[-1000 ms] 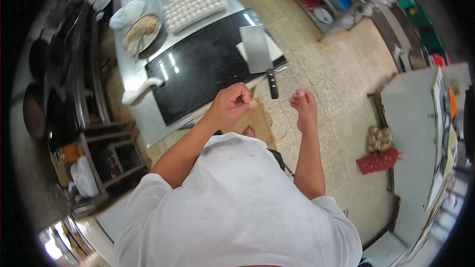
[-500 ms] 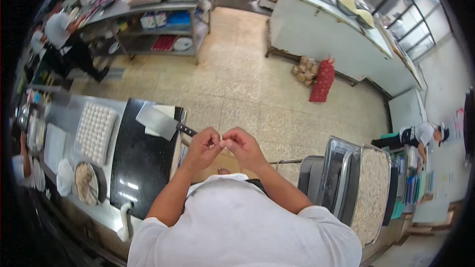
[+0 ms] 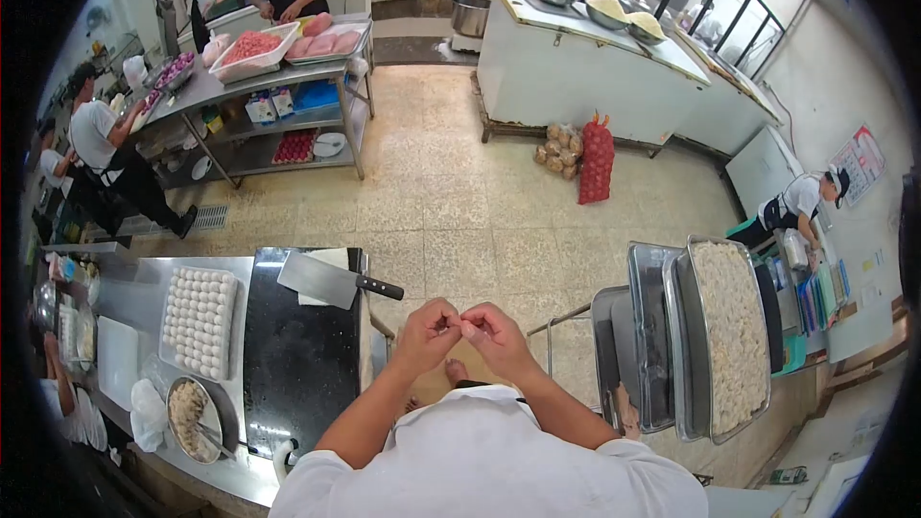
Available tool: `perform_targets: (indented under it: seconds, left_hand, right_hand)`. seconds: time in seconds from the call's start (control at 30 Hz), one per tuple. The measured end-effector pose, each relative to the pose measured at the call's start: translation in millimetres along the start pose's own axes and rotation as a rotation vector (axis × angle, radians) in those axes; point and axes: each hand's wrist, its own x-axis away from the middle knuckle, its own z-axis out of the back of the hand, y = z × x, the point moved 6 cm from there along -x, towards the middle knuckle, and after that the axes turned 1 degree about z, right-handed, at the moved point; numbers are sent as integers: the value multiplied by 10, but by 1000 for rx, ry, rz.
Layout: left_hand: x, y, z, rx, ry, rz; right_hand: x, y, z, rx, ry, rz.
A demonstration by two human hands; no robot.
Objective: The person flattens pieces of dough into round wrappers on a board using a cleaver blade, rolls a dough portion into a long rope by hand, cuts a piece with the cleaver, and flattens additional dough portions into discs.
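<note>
While holding left hand (image 3: 429,338) and right hand (image 3: 501,341) together before white shirt (image 3: 480,451), pinching fingers inward, tips apparently touching; cannot tell whether gripping anything. Having cleaver (image 3: 321,280) lying near left hand, blade across pale sheet (image 3: 336,257) on black board (image 3: 297,360), probably sparing edge and surface, handle jutting past side, presumably for easy grasping. Seeing white balls (image 3: 200,321) standing in close rows on steel table (image 3: 139,278), seemingly saving space, with metal bowl (image 3: 215,408) resting nearby, utensil (image 3: 219,442) leaning inside.

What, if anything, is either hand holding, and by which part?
Cannot be told: the left hand and right hand pinch close together; anything small between them would be hidden. The cleaver is unheld.
</note>
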Motion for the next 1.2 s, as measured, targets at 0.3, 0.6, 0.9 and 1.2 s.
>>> perform_targets:
  seconds: [0.3, 0.6, 0.9, 1.2]
  left_hand:
    - [252, -322, -22, 166, -21, 102]
    - [-155, -237, -162, 563, -107, 6]
    - [-563, -338, -127, 534, -42, 138]
    - [-801, -242, -348, 694, 155, 606]
  right_hand:
    - [212, -150, -126, 147, 102, 72]
    - [-33, -471, -85, 295, 168, 292]
    - [-357, -678, 99, 340, 211, 387]
    - [-973, -261, 200, 550, 99, 875]
